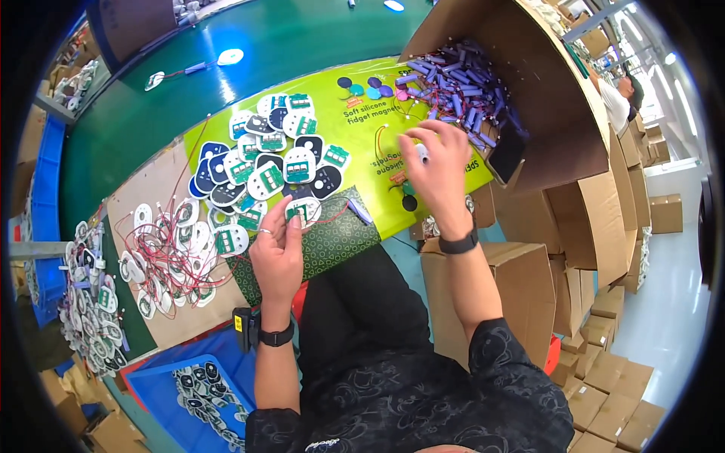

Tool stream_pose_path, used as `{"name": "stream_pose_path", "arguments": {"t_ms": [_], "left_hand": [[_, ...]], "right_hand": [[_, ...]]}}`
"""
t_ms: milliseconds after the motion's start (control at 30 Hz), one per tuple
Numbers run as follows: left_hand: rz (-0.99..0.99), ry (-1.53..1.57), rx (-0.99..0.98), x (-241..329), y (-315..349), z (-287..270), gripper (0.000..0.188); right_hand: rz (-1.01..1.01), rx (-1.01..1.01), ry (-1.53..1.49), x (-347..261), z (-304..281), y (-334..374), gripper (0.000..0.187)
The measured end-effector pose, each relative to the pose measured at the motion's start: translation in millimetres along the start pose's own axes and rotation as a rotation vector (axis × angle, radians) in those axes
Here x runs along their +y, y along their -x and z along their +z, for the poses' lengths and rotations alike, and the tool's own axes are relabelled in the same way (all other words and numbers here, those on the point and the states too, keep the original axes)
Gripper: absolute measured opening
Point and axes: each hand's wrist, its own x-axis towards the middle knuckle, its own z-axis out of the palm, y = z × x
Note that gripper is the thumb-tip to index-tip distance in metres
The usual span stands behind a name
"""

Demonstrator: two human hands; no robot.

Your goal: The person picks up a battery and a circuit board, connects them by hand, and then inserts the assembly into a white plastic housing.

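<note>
My left hand [278, 253] pinches a small white board with green circuitry [304, 212] at the near edge of the table. A red wire runs from that board toward a purple cylindrical battery [360, 211] lying just to its right. My right hand [438, 162] hovers over the yellow-green printed sheet [370, 151], close to a carton of batteries. Its fingers are curled together around a small pale item that I cannot make out. Beyond my left hand lies a loose pile of similar white, green and black boards [266, 180].
An open carton [555, 98] lies on its side at the right, with many purple batteries [468, 87] spilling from it. A dark phone [506, 157] leans there. Wired white discs [174, 253] lie tangled at left. A blue bin [162, 381] sits below; cartons [491, 294] stand at right.
</note>
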Motion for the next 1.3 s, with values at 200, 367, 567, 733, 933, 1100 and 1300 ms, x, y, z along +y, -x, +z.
{"name": "stream_pose_path", "arguments": {"t_ms": [200, 367, 567, 733, 933, 1100, 1300], "left_hand": [[-0.011, 0.016, 0.0, -1.3, 1.1, 5.2, 0.033], [-0.01, 0.079, -0.041, -4.6, 5.6, 1.7, 0.036], [0.014, 0.077, -0.03, 5.8, -0.6, 22.1, 0.031], [0.08, 0.075, -0.025, -11.8, -8.3, 33.5, 0.023], [0.05, 0.101, -0.042, -16.4, -8.5, 29.7, 0.02], [0.055, 0.065, -0.065, -21.9, -9.6, 28.3, 0.02], [0.026, 0.11, -0.078, -3.5, -10.4, 32.0, 0.022]], "right_hand": [[-0.008, -0.375, 0.43, -16.2, 47.7, -15.2, 0.031], [-0.09, -0.394, 0.209, -18.4, 61.0, -2.3, 0.015], [-0.142, -0.358, -0.083, -0.3, 54.7, 1.2, 0.009], [-0.241, -0.397, -0.218, 1.8, 49.4, 0.3, 0.007], [-0.247, -0.393, -0.262, 4.3, 33.2, -2.4, 0.009], [-0.011, -0.604, -0.557, -20.8, -1.6, -11.6, 0.014], [-0.234, -0.65, -0.627, -34.1, -11.5, -4.0, 0.025]]}}
